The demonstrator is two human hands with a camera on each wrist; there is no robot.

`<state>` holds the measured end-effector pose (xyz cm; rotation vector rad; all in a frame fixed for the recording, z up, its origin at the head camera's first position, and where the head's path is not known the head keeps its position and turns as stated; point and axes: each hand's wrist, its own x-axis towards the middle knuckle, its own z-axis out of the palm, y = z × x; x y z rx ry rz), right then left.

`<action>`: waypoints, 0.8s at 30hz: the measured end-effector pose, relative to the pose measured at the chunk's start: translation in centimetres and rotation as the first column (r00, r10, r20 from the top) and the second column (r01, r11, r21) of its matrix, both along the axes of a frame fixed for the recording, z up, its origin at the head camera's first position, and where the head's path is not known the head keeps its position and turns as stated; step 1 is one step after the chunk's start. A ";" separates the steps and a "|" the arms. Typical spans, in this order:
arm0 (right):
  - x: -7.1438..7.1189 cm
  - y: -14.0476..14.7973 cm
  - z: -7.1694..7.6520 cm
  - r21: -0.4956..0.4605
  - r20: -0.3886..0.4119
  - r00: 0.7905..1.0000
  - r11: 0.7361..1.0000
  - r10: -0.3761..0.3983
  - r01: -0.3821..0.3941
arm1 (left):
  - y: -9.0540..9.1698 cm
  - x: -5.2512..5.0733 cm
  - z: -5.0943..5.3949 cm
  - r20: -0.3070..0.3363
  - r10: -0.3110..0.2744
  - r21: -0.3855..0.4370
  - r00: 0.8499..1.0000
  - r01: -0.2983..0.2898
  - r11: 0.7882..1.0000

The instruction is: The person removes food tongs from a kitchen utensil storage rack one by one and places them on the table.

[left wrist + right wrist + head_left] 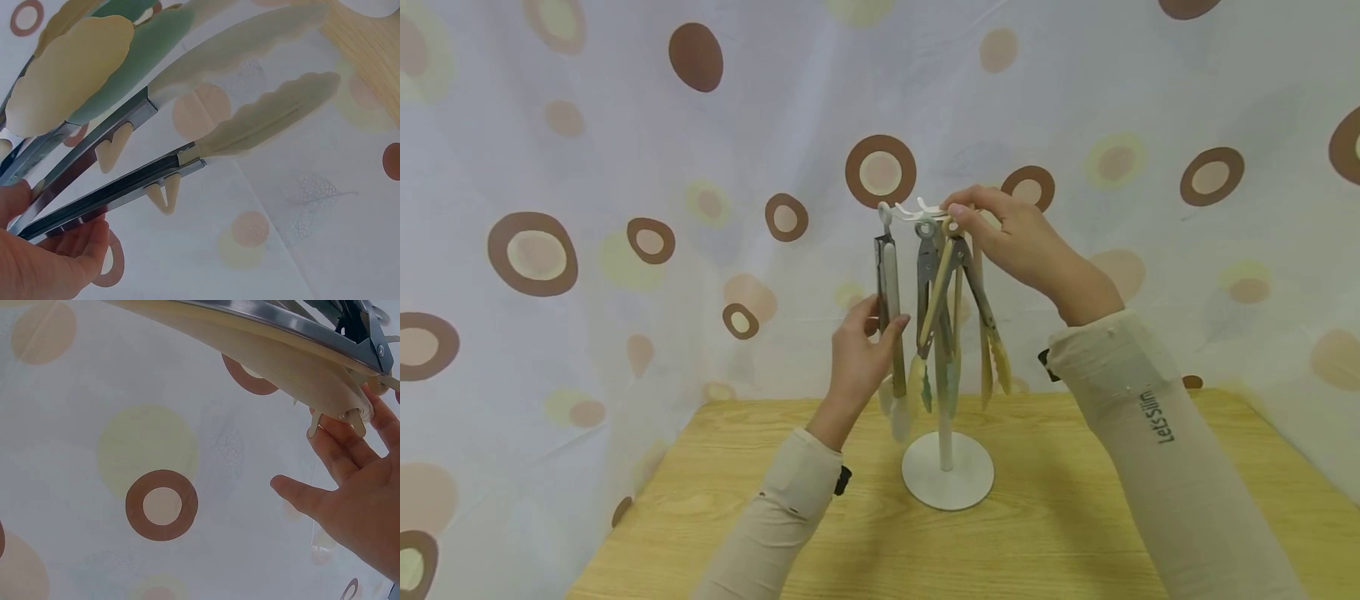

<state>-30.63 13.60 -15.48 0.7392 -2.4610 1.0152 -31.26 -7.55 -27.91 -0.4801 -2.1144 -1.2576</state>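
My left hand (867, 354) grips metal tongs (891, 279) with pale silicone tips, fingers and thumb around the arms. The tongs hang upright at the left of a white stand (947, 492), their top ring (885, 215) beside a hook; whether it is on the hook cannot be told. In the left wrist view the pale tips (275, 119) are spread apart. My right hand (1018, 237) is at the stand's top, thumb and forefinger pinching the white hook rack (928, 210). Below it hang yellow-tipped tongs (936, 308) and a long beige utensil (985, 350), partly hidden.
Green-tipped tongs (927, 258) hang on the stand between the other utensils, close together. The stand's round base is on a wooden table (760, 533). Behind is a white cloth (805, 75) patterned with brown, beige and yellow spots.
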 end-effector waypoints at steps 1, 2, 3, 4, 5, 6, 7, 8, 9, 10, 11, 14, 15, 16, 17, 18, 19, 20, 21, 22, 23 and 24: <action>0.0 0.0 0.0 -0.001 0.001 1.000 1.000 0.000 0.000 | 0.0 0.0 0.0 -0.001 0.002 -0.002 1.000 -0.002 1.000; 0.0 0.1 0.0 -0.001 0.002 1.000 1.000 0.001 -0.001 | -0.1 0.0 0.1 0.000 0.003 0.000 1.000 -0.003 1.000; -0.1 0.1 0.0 -0.003 0.002 1.000 1.000 0.003 -0.003 | -0.1 0.0 0.1 -0.003 0.004 0.002 1.000 -0.004 1.000; -0.1 0.1 -0.1 -0.001 0.002 1.000 1.000 0.003 -0.003 | -0.2 0.0 0.1 -0.004 0.004 0.005 1.000 -0.004 1.000; -0.2 0.1 -0.1 0.000 0.002 1.000 1.000 0.003 -0.003 | -0.2 0.0 0.1 -0.006 0.005 0.007 1.000 -0.005 1.000; -0.2 0.1 -0.2 0.001 -0.001 1.000 1.000 0.003 -0.003 | -0.3 0.0 0.1 -0.008 0.005 0.009 1.000 -0.005 1.000; -0.3 0.1 -0.2 0.004 -0.005 1.000 1.000 0.002 -0.002 | -0.3 0.0 0.1 -0.013 0.006 0.012 1.000 -0.006 1.000; -0.3 0.1 -0.3 0.005 -0.009 1.000 1.000 0.002 -0.002 | -0.4 0.0 0.1 -0.015 0.004 0.017 1.000 -0.004 1.000; -0.4 0.0 -0.3 0.006 -0.012 1.000 1.000 0.002 -0.002 | -0.4 0.1 0.1 -0.019 0.000 0.020 1.000 0.000 1.000; -0.4 0.0 -0.3 0.008 -0.015 1.000 1.000 0.000 0.001 | -0.5 0.1 0.2 -0.018 -0.006 0.026 1.000 0.006 1.000; -0.5 0.0 -0.3 0.007 -0.019 1.000 1.000 0.000 0.000 | -0.5 0.2 0.2 -0.016 -0.015 0.031 1.000 0.015 0.999; -0.5 0.0 -0.3 0.005 -0.021 1.000 1.000 0.001 -0.001 | -0.8 0.3 0.4 0.009 -0.030 0.032 1.000 0.030 0.999; -0.5 0.0 -0.3 0.005 -0.020 1.000 1.000 0.001 -0.001 | -0.9 0.3 0.4 0.024 -0.034 0.030 0.999 0.034 0.999; -0.5 0.0 -0.3 0.003 -0.018 1.000 1.000 0.003 -0.003 | -1.0 0.4 0.4 0.039 -0.034 0.028 0.999 0.033 0.999; -0.4 0.0 -0.3 0.003 -0.018 1.000 1.000 0.003 -0.003 | -1.1 0.4 0.5 0.053 -0.032 0.024 0.998 0.031 0.999; -0.4 0.0 -0.3 0.003 -0.017 1.000 1.000 0.004 -0.003 | -1.2 0.4 0.5 0.064 -0.028 0.019 0.998 0.027 0.999; -0.4 0.0 -0.3 0.003 -0.018 1.000 1.000 0.004 -0.004 | -1.3 0.4 0.5 0.074 -0.028 0.018 0.997 0.027 0.999; -0.5 0.0 -0.3 0.004 -0.019 1.000 1.000 0.003 -0.003 | -1.3 0.5 0.6 0.083 -0.025 0.015 0.996 0.024 1.000; -0.5 0.0 -0.3 0.004 -0.019 1.000 1.000 0.003 -0.002 | -1.4 0.5 0.6 0.093 -0.022 0.012 0.995 0.021 1.000; -0.5 0.0 -0.3 0.005 -0.020 1.000 1.000 0.002 -0.002 | -1.5 0.5 0.6 0.099 -0.016 0.007 0.995 0.016 1.000; -0.5 0.1 -0.3 0.007 -0.021 1.000 1.000 0.000 0.001 | -1.6 0.5 0.6 0.102 -0.011 -0.003 0.995 0.011 1.000; -0.5 0.1 -0.3 0.006 -0.022 1.000 1.000 -0.001 0.001 | -1.7 0.5 0.5 0.106 -0.007 -0.012 0.994 0.009 1.000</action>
